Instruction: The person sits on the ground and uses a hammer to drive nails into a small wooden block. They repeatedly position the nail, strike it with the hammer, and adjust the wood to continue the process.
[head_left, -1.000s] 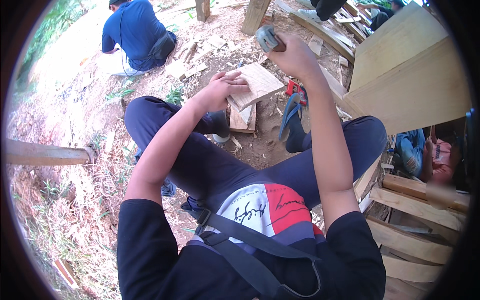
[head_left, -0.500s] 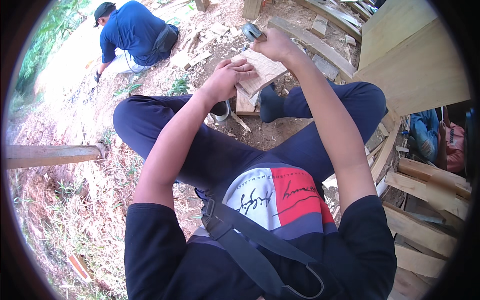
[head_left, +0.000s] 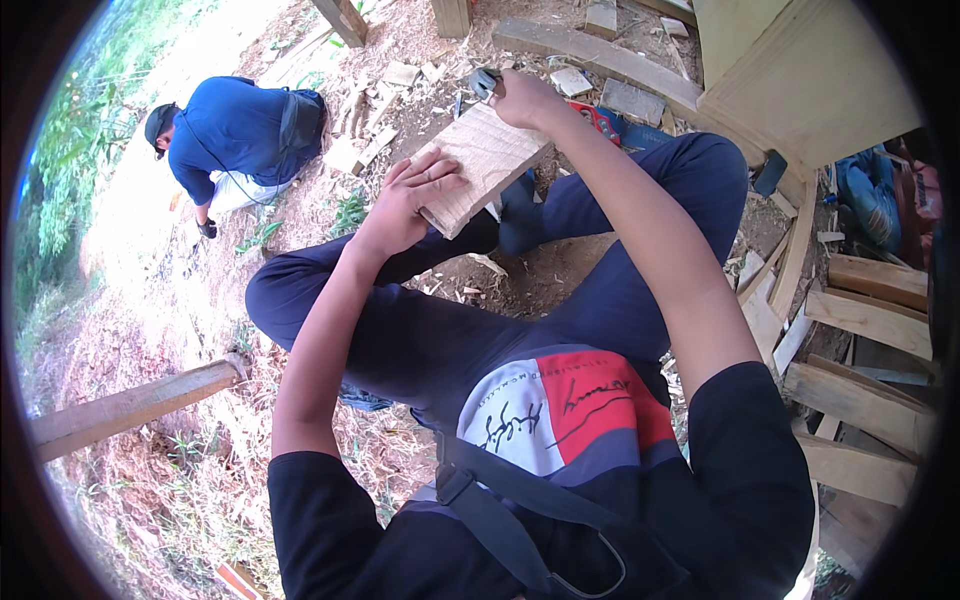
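Note:
A short, thick wooden board (head_left: 487,168) is tilted above my crossed legs. My left hand (head_left: 408,200) grips its left edge, with fingers laid over the top face and the thumb hidden. At the board's far end, my right hand (head_left: 528,102) is closed round a hammer (head_left: 484,82). Its grey metal head sticks out left of my fist, while the handle is mostly hidden by my fingers. I cannot tell whether the hammer touches the board.
A person in a blue shirt (head_left: 235,135) crouches at the far left. Plywood panels (head_left: 810,90) stand at the right, above stacked timber (head_left: 860,405). Beyond my right foot lie a red tool (head_left: 595,120) and wood offcuts (head_left: 632,102). A post (head_left: 140,405) juts in from the left.
The board has come nearer and tilts more, with its near corner lifted. Both hands moved slightly left with it, still gripping. The view has turned, bringing the red tool into sight.

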